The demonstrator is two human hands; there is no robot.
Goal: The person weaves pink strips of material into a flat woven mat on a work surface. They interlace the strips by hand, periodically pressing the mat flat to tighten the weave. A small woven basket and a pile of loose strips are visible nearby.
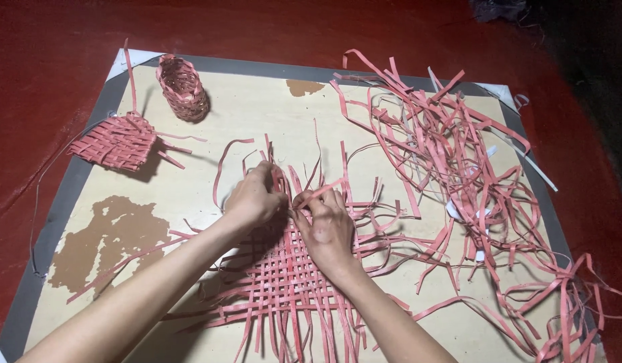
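Meeting at the far edge of the half-woven pink mat (284, 275), both hands work the same spot: the left hand (252, 199) comes in from the left with its fingers curled together on the upright strip ends there, while the right hand (329, 225) pinches a single pink strip (321, 188) between thumb and fingertips. That strip runs up and to the right from the pinch, its free end pointing away from the person, across the mat's vertical strands. The mat lies flat on the pale board (257, 107), directly under both wrists; the loose strip pile (459, 154) sits well apart to the right, nearer the right hand.
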